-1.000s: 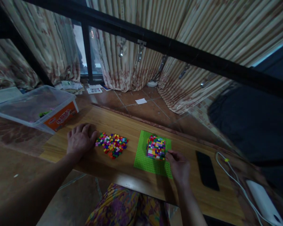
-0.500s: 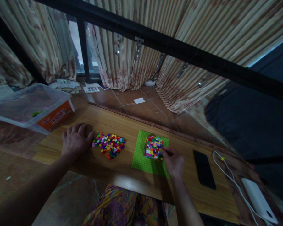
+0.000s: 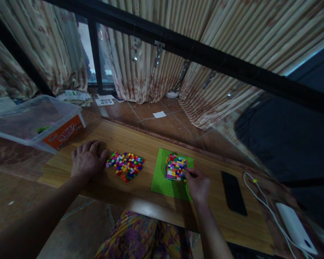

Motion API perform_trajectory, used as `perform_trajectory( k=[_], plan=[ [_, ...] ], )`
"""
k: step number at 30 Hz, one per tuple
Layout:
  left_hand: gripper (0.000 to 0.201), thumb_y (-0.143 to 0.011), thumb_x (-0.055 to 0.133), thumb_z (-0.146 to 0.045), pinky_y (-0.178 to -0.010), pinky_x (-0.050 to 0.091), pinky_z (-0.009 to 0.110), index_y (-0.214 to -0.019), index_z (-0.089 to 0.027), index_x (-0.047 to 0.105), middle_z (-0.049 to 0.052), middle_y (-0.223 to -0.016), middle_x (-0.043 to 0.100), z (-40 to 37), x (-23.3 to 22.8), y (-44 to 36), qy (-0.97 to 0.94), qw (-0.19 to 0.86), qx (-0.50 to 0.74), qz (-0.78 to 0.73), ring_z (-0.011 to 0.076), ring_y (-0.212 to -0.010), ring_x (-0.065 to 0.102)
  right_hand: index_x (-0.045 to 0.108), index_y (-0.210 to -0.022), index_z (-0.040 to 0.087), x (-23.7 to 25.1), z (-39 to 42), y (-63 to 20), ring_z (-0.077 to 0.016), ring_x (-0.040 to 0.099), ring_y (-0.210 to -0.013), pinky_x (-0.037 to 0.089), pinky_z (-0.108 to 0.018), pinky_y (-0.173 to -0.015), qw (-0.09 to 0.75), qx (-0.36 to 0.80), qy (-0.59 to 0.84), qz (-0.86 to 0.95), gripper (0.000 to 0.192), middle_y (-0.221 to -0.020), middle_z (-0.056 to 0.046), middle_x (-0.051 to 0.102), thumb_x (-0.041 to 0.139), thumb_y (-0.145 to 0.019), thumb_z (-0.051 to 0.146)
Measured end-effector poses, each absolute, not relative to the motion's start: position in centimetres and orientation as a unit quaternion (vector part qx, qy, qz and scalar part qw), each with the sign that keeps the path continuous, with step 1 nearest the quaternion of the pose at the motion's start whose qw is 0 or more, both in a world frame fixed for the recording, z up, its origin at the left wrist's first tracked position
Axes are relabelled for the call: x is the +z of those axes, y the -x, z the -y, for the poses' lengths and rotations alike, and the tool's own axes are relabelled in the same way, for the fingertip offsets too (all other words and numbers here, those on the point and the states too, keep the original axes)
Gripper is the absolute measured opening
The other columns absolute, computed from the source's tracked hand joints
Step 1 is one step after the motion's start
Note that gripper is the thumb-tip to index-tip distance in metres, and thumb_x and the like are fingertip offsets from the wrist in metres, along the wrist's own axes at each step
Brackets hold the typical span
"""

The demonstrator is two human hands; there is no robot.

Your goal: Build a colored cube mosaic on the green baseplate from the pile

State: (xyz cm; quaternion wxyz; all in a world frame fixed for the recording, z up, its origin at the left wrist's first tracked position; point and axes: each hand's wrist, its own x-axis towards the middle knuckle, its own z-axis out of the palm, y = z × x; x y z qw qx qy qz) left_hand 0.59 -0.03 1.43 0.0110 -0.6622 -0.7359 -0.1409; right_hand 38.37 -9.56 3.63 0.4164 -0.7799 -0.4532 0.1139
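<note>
We're mid-build: right hand (image 3: 197, 184) fingers pinched at brick block (image 3: 176, 167) on baseplate (image 3: 162, 183); left hand (image 3: 86, 162) spread flat beside loose bricks (image 3: 125, 166). Next: seat squarely.

I note a multicoloured brick block (image 3: 175, 167), squat and upright, seated on a green baseplate (image 3: 162, 181) lying flat on the bench; loose bricks (image 3: 125, 166) (mixed colours) lie heaped to its left.

On the table (image 3: 140, 138), the loose bricks (image 3: 125, 166) lie left of the baseplate (image 3: 162, 183), on which the brick block (image 3: 175, 167) stands. The left hand (image 3: 87, 161) rests just left of the bricks; the right hand (image 3: 197, 183) touches the block's right side. The phone (image 3: 233, 192) lies right of the baseplate, the cable (image 3: 261, 199) beyond it. The bin (image 3: 35, 124) sits at far left.
</note>
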Motion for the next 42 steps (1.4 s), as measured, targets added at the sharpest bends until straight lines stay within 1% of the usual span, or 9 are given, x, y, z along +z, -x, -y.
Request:
perform_trajectory(
  k=[9, 15, 21, 26, 30, 33, 36, 39, 42],
  plan=[
    [0.062, -0.089, 0.032, -0.057, -0.105, 0.033, 0.053, -0.132, -0.018, 0.052, 0.015, -0.139, 0.051, 0.0, 1.7, -0.7, 0.66, 0.002, -0.139, 0.738, 0.0375, -0.128, 0.043, 0.076, -0.079, 0.018, 3.7, 9.2, -38.5, -0.0243, 0.071, -0.07, 0.052, -0.033, -0.066, 0.392, 0.116, 0.769, 0.492, 0.027, -0.079, -0.01, 0.076, 0.059, -0.076, 0.038],
    [0.06, -0.089, 0.032, -0.056, -0.105, 0.034, 0.053, -0.132, -0.02, 0.052, 0.014, -0.14, 0.051, 0.0, 1.8, -0.7, 0.658, 0.001, -0.136, 0.741, 0.0367, -0.128, 0.043, 0.075, -0.081, 0.018, 3.0, 9.5, -38.5, -0.0227, 0.07, -0.074, 0.051, -0.034, -0.07, 0.36, 0.069, 0.76, 0.537, 0.033, -0.083, -0.01, 0.076, 0.049, -0.084, 0.038],
    [0.064, -0.089, 0.03, -0.058, -0.104, 0.033, 0.054, -0.134, -0.017, 0.05, 0.015, -0.141, 0.049, 0.0, 1.5, -0.5, 0.665, 0.004, -0.138, 0.734, 0.0381, -0.128, 0.043, 0.073, -0.083, 0.015, 2.5, 10.0, -38.1, -0.0213, 0.068, -0.073, 0.05, -0.032, -0.069, 0.333, 0.02, 0.739, 0.585, 0.036, -0.084, -0.012, 0.074, 0.043, -0.091, 0.033],
    [0.063, -0.089, 0.03, -0.058, -0.105, 0.033, 0.053, -0.133, -0.018, 0.051, 0.015, -0.141, 0.05, 0.0, 1.7, -0.5, 0.663, 0.003, -0.134, 0.736, 0.0376, -0.128, 0.043, 0.072, -0.098, 0.013, 2.2, 10.6, -37.8, -0.0227, 0.068, -0.082, 0.051, -0.034, -0.077, 0.323, -0.009, 0.715, 0.62, 0.038, -0.094, -0.015, 0.073, 0.038, -0.095, 0.031],
    [0.062, -0.089, 0.032, -0.057, -0.105, 0.033, 0.052, -0.133, -0.018, 0.051, 0.015, -0.14, 0.05, 0.0, 1.7, -0.6, 0.662, 0.002, -0.138, 0.737, 0.0372, -0.127, 0.044, 0.066, -0.115, 0.013, 1.8, 11.8, -37.5, -0.0251, 0.069, -0.095, 0.052, -0.037, -0.083, 0.364, 0.015, 0.735, 0.572, 0.041, -0.109, -0.017, 0.071, 0.04, -0.096, 0.039],
    [0.06, -0.089, 0.034, -0.056, -0.106, 0.032, 0.052, -0.133, -0.019, 0.051, 0.015, -0.14, 0.05, 0.0, 1.8, -0.6, 0.659, -0.002, -0.142, 0.738, 0.0367, -0.128, 0.043, 0.053, -0.132, 0.012, 1.7, 12.8, -36.7, -0.0267, 0.068, -0.097, 0.052, -0.038, -0.082, 0.372, 0.063, 0.766, 0.52, 0.054, -0.112, -0.017, 0.07, 0.045, -0.093, 0.049],
    [0.06, -0.089, 0.034, -0.056, -0.106, 0.032, 0.052, -0.133, -0.019, 0.052, 0.014, -0.14, 0.051, 0.1, 1.9, -0.7, 0.658, -0.006, -0.144, 0.739, 0.0364, -0.129, 0.042, 0.038, -0.143, 0.01, 1.8, 13.0, -35.4, -0.0303, 0.062, -0.11, 0.05, -0.042, -0.089, 0.359, 0.074, 0.776, 0.514, 0.078, -0.124, -0.021, 0.063, 0.054, -0.085, 0.06],
    [0.06, -0.089, 0.033, -0.055, -0.106, 0.032, 0.051, -0.132, -0.017, 0.052, 0.014, -0.14, 0.05, 0.1, 1.9, -0.7, 0.66, 0.002, -0.142, 0.738, 0.0359, -0.128, 0.043, 0.027, -0.148, 0.006, 2.1, 12.0, -33.7, -0.0356, 0.05, -0.125, 0.043, -0.048, -0.098, 0.336, 0.046, 0.782, 0.523, 0.1, -0.138, -0.026, 0.049, 0.061, -0.076, 0.067],
    [0.06, -0.09, 0.033, -0.054, -0.105, 0.033, 0.049, -0.132, -0.017, 0.052, 0.014, -0.139, 0.051, 0.1, 1.7, -0.7, 0.658, 0.011, -0.139, 0.74, 0.0349, -0.128, 0.043, 0.022, -0.149, 0.006, 2.1, 10.5, -32.3, -0.0404, 0.048, -0.123, 0.039, -0.052, -0.098, 0.305, 0.029, 0.802, 0.513, 0.11, -0.135, -0.028, 0.049, 0.067, -0.07, 0.067]
  ],
)
